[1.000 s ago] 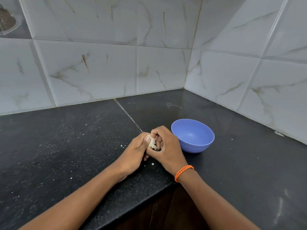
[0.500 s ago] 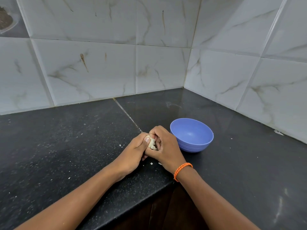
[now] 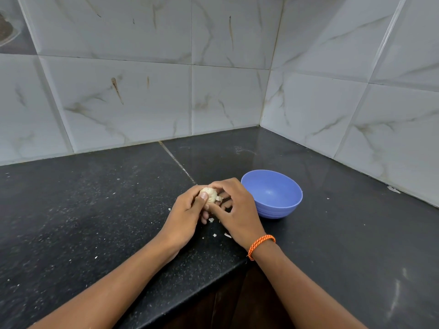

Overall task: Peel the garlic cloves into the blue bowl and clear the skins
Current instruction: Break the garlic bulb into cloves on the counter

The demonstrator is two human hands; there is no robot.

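1. Both hands meet a little below the middle of the frame, over the dark tabletop (image 3: 95, 210), with a garlic bulb (image 3: 210, 194) held between them.
2. The left hand (image 3: 184, 216) has its grip curled round the garlic, thumb pressed on its near side.
3. The right hand (image 3: 235, 210) also has its fingers bent over the garlic from the right; its grip pinches at the papery top and side.
4. The blue bowl (image 3: 273, 194) stands just right of the hands, right way up, and no clove shows inside it.
5. A few pale skin flakes (image 3: 215, 235) lie on the tabletop below the hands.
6. Judged from this, the step in hand is breaking the bulb open or stripping its outer skin; the task looks near its start, since the bowl holds nothing.
7. The next move likely calls for working one clove loose, peeling it clean, then carrying it the short way right to drop in the bowl. The flakes would be gathered afterwards.
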